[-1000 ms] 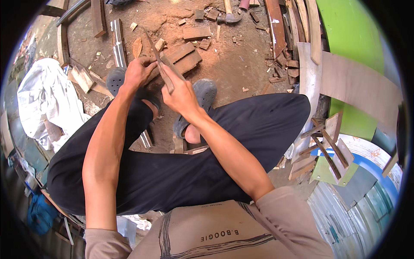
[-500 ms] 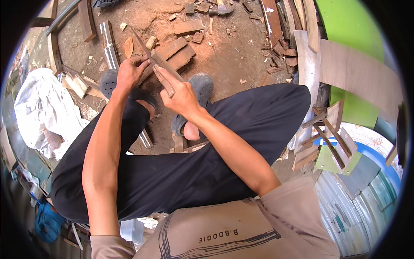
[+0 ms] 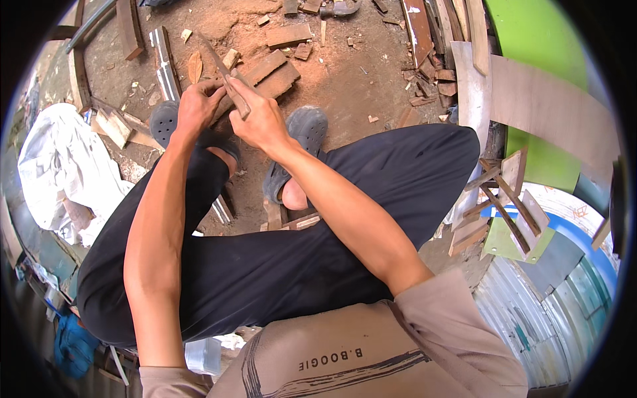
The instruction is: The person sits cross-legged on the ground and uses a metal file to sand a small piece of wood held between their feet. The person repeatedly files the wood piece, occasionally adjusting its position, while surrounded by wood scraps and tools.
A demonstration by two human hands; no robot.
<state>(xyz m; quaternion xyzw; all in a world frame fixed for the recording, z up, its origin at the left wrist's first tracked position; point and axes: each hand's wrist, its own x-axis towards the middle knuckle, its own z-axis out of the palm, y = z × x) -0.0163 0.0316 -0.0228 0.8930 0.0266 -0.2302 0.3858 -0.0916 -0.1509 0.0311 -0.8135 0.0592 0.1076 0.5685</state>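
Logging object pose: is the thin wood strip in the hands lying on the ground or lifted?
Lifted. Both the left hand and right hand grip the wood strip, slanting above the dirt.

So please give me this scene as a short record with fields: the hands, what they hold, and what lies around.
left hand: closed on the thin wooden stick
right hand: closed on the same stick, lower, close beside the left
stick: slanted, its tip pointing away from the person
feet: in grey clogs on the dirt ground
around: wood offcuts, white sheet at left, green panel at right
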